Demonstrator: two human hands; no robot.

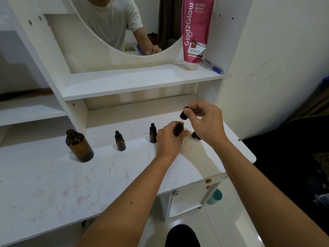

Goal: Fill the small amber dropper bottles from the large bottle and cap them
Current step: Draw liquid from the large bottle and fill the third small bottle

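Observation:
My left hand (169,138) grips a small amber dropper bottle (179,128) standing on the white tabletop (71,184). Just above its neck, my right hand (206,122) pinches a black dropper cap (183,114), its glass tube pointing down into the bottle's mouth. Two capped small amber bottles stand to the left, one (153,133) beside my left hand and another (120,141) farther left. The large amber bottle (79,145) stands uncapped at the far left. A black cap (195,135) lies on the tabletop under my right hand.
A white shelf (142,82) above the tabletop carries a pink serum tube (195,32) and a blue pen (213,67). A round mirror (115,24) hangs behind. A teal cup (215,196) sits on the floor by the cabinet at the lower right.

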